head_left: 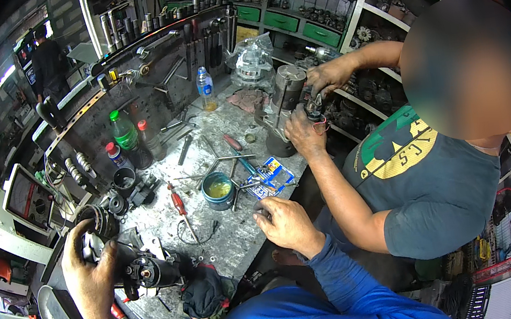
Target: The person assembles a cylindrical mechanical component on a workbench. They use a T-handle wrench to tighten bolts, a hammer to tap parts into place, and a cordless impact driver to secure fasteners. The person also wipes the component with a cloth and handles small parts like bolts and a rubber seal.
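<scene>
My left hand (pixel 87 278) is wrapped round the near-left end of a black starter motor (pixel 147 270), which lies on its side at the bench's near left. A metal terminal shows on its side. My right hand (pixel 288 225) is above the bench's right edge, its fingers curled in; whether something small is inside is hidden. Close to it lies a blue and white card package (pixel 272 176). A tub of yellowish grease (pixel 218 190) and a red-handled screwdriver (pixel 178 203) are between my hands. Beside the motor sits a dark crumpled cloth (pixel 203 293).
A co-worker (pixel 426 182) at the right handles a small part by a metal cylinder (pixel 291 84). Bottles (pixel 125 131) and a spray can (pixel 115 154) stand along the bench (pixel 203 156). Wrenches (pixel 156 41) and sockets line the back rack. Loose parts lie at the left.
</scene>
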`<move>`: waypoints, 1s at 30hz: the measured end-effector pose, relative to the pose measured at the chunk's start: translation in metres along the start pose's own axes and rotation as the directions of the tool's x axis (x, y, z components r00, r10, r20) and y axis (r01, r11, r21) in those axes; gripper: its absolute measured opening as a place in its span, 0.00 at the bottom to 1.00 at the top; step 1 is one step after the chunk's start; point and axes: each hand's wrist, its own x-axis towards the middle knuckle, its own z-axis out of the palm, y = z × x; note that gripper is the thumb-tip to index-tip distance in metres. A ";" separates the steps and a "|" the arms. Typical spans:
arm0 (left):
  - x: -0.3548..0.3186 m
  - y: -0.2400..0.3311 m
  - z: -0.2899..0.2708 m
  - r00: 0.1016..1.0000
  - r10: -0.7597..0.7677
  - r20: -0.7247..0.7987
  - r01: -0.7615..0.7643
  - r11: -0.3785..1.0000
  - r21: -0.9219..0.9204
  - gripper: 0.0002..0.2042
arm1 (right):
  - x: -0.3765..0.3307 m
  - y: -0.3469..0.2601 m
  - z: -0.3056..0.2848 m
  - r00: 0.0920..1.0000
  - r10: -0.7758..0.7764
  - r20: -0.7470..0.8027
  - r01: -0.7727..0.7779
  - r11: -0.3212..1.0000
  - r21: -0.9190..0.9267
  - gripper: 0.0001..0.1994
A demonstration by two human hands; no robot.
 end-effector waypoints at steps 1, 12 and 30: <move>0.000 0.000 0.000 1.000 0.002 -0.002 -0.002 1.000 -0.007 0.26 | -0.001 0.000 0.002 0.998 0.036 0.056 -0.037 0.999 0.006 0.12; -0.003 0.001 0.001 1.000 0.009 -0.008 -0.009 1.000 -0.029 0.26 | 0.015 0.004 -0.024 0.996 0.033 -0.077 -0.035 0.999 -0.023 0.12; -0.006 0.006 0.001 0.988 0.118 -0.098 -0.105 0.987 0.125 0.23 | -0.004 -0.016 -0.012 0.997 -0.080 0.013 0.081 0.991 -0.109 0.11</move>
